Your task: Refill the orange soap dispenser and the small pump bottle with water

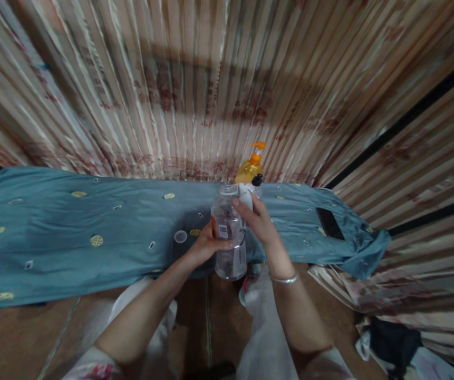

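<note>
A clear plastic bottle (230, 258) with an orange label and no cap on its mouth is held upright at the table's front edge. My left hand (208, 244) is wrapped round its middle from the left. In my right hand (257, 217) is a white cloth or tissue (245, 195), pressed against the bottle's upper right side near the neck. A small round translucent cap (180, 236) lies on the blue cloth, left of my left hand.
Behind the bottle stand a yellow pump bottle (248, 171) and a black-topped bottle (257, 180), partly hidden. A dark phone (330, 224) lies at the right on the blue-covered table (132, 211). Striped curtains hang behind and at the right.
</note>
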The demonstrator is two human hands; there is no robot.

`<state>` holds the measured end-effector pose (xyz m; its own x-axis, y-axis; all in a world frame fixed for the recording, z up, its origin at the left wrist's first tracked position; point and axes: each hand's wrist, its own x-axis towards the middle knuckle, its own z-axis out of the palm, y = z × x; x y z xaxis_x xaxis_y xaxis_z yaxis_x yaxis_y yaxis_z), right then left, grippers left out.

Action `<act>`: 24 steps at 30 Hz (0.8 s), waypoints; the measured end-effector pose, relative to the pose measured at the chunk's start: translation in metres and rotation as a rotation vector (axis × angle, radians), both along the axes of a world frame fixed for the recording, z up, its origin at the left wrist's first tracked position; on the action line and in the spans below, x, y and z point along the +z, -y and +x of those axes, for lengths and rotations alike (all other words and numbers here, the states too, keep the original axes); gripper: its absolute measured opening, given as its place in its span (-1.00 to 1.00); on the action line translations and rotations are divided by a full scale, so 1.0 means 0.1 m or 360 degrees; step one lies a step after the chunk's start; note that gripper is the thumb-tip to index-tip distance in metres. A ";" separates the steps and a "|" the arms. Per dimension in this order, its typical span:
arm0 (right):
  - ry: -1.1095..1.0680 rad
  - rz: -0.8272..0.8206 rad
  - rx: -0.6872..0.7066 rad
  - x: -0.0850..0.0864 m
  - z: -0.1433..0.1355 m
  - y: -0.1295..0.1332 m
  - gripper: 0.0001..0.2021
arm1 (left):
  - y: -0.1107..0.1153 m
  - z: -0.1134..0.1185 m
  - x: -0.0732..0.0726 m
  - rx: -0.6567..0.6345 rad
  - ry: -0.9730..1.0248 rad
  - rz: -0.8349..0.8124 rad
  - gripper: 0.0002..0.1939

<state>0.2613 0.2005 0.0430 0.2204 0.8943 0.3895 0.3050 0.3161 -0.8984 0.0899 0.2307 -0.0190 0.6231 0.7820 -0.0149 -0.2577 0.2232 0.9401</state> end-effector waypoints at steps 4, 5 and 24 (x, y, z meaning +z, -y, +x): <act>-0.0499 -0.0499 0.0433 0.15 0.16 -0.11 -0.45 | 0.06 -0.01 -0.04 -0.0198 0.0002 -0.0053 -0.20; -0.0539 -0.0560 0.0502 0.16 0.17 -0.13 -0.44 | 0.07 -0.01 -0.06 -0.0248 -0.0001 -0.0068 -0.20; -0.0472 -0.0012 -0.0391 0.05 -0.21 -0.14 -0.58 | -0.10 -0.07 -0.20 0.0273 -0.0444 0.0626 0.06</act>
<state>0.2403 0.2141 0.0481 0.5306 0.8034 0.2701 0.0971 0.2589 -0.9610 0.0830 0.2407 -0.0388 0.4993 0.8527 0.1537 0.0132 -0.1848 0.9827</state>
